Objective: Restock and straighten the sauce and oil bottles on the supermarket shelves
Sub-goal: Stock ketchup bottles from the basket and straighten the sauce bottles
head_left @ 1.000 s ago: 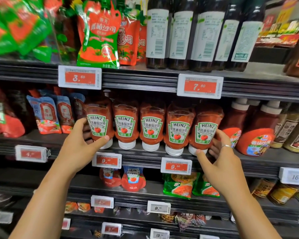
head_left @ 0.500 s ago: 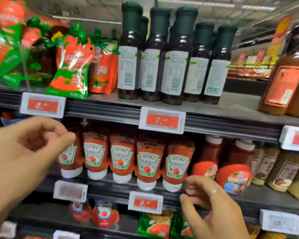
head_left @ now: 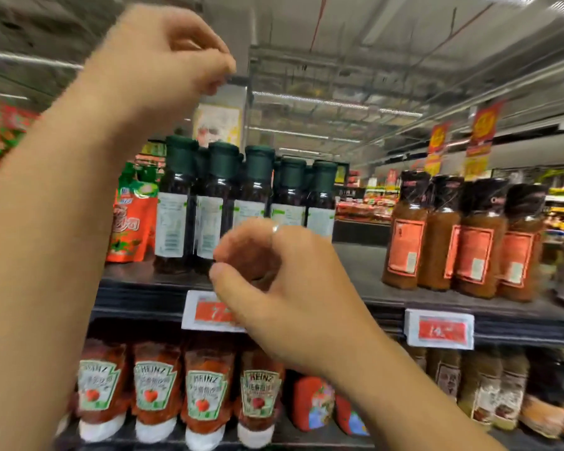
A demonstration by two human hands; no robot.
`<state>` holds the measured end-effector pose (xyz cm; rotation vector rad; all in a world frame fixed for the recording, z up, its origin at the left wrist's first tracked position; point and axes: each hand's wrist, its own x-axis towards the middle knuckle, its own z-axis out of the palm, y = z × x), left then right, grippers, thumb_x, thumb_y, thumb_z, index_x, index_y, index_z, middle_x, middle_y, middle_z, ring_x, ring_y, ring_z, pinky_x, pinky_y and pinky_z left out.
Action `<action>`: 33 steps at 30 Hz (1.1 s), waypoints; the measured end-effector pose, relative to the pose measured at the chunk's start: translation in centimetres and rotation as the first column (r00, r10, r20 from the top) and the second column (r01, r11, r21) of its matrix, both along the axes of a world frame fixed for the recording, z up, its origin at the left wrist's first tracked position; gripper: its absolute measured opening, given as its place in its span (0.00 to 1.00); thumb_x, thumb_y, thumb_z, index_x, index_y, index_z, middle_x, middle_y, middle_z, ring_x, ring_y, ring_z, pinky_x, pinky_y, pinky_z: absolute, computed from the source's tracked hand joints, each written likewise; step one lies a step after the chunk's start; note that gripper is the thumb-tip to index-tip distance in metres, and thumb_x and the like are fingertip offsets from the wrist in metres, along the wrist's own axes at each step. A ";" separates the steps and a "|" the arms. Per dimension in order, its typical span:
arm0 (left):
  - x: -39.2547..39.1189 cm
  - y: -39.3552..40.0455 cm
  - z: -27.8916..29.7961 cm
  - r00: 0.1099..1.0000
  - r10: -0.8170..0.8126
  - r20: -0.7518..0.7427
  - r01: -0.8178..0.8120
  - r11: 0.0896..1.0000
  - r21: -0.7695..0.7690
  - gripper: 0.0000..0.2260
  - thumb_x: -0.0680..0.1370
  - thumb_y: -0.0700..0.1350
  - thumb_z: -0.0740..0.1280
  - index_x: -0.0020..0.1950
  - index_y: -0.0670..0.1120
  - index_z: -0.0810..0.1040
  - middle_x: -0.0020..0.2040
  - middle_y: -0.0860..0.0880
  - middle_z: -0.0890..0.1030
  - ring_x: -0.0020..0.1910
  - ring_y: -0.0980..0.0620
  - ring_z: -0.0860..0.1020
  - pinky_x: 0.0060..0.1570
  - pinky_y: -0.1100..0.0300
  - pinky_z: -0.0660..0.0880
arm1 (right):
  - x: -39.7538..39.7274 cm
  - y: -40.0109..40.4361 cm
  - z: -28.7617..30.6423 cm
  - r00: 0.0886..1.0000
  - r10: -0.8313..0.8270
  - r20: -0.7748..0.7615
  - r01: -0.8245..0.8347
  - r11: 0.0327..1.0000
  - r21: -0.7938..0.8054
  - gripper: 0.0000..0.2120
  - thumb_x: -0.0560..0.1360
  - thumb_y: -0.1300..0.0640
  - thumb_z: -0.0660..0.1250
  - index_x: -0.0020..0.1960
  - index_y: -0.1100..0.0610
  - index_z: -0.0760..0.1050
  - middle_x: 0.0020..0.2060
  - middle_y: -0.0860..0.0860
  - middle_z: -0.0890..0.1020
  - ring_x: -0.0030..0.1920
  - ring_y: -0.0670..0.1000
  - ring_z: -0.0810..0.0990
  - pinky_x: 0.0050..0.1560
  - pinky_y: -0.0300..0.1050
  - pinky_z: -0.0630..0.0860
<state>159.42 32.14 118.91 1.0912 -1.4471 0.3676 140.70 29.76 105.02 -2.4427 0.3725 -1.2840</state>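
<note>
Both hands risen from ketchup bottles (head_left: pixel 202 395), left hand (head_left: pixel 163 66), right hand (head_left: pixel 274 288) empty

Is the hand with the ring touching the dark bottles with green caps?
Cannot tell. The head view is blurred, and the right hand overlaps the dark bottles, so it shows neither contact nor gap.
</note>
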 end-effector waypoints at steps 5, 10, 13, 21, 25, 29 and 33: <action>0.7 -1.1 1.6 0.941 0.185 0.283 -0.249 0.945 0.212 0.05 0.75 0.56 0.71 0.49 0.58 0.83 0.42 0.59 0.84 0.40 0.57 0.82 0.41 0.62 0.74 | 0.6 -1.7 3.3 0.981 -0.180 -0.078 0.161 0.966 -0.203 0.01 0.74 0.54 0.71 0.43 0.50 0.80 0.33 0.43 0.82 0.37 0.41 0.81 0.40 0.34 0.75; 3.3 -0.8 1.8 0.885 0.170 0.434 -0.321 0.898 0.302 0.06 0.76 0.60 0.70 0.51 0.62 0.81 0.46 0.61 0.84 0.47 0.63 0.81 0.46 0.60 0.75 | -0.8 -3.8 6.7 0.930 -0.346 -0.125 0.297 0.907 -0.300 0.02 0.73 0.51 0.71 0.42 0.47 0.81 0.35 0.41 0.84 0.37 0.37 0.81 0.38 0.32 0.74; 5.1 -0.5 2.2 0.882 0.129 0.453 -0.310 0.883 0.352 0.07 0.76 0.62 0.70 0.53 0.63 0.81 0.48 0.62 0.83 0.49 0.64 0.81 0.50 0.59 0.76 | -1.5 -4.6 8.9 0.912 -0.394 -0.113 0.342 0.884 -0.320 0.03 0.74 0.48 0.71 0.42 0.46 0.82 0.35 0.40 0.84 0.37 0.37 0.81 0.39 0.38 0.77; 8.2 -1.6 3.2 0.820 0.151 0.553 -0.460 0.749 0.477 0.15 0.78 0.61 0.69 0.62 0.57 0.80 0.56 0.58 0.82 0.54 0.54 0.80 0.57 0.53 0.75 | 1.5 -5.8 13.9 0.842 -0.517 -0.156 0.408 0.798 -0.442 0.04 0.74 0.47 0.70 0.45 0.46 0.81 0.38 0.40 0.81 0.41 0.39 0.79 0.40 0.36 0.72; 9.0 -2.0 3.1 0.771 0.162 0.616 -0.542 0.676 0.500 0.17 0.77 0.65 0.68 0.59 0.57 0.81 0.54 0.54 0.84 0.50 0.52 0.82 0.55 0.53 0.76 | 4.9 -5.6 14.7 0.845 -0.509 -0.162 0.375 0.781 -0.499 0.05 0.74 0.46 0.69 0.46 0.45 0.80 0.39 0.39 0.79 0.41 0.36 0.75 0.37 0.34 0.67; 9.2 -2.4 2.7 0.778 0.153 0.609 -0.534 0.673 0.512 0.19 0.75 0.66 0.69 0.58 0.55 0.82 0.50 0.51 0.86 0.47 0.52 0.84 0.45 0.57 0.76 | 8.4 -5.4 14.9 0.851 -0.491 -0.188 0.325 0.771 -0.547 0.10 0.74 0.45 0.68 0.51 0.47 0.80 0.40 0.42 0.81 0.40 0.42 0.77 0.37 0.38 0.68; 9.3 -3.1 1.8 0.808 0.163 0.566 -0.478 0.742 0.469 0.17 0.74 0.61 0.73 0.59 0.55 0.81 0.44 0.50 0.85 0.42 0.52 0.84 0.38 0.59 0.74 | 11.0 -6.3 14.8 0.829 -0.508 -0.234 0.316 0.772 -0.552 0.21 0.72 0.43 0.70 0.62 0.49 0.76 0.50 0.47 0.82 0.49 0.50 0.78 0.46 0.44 0.72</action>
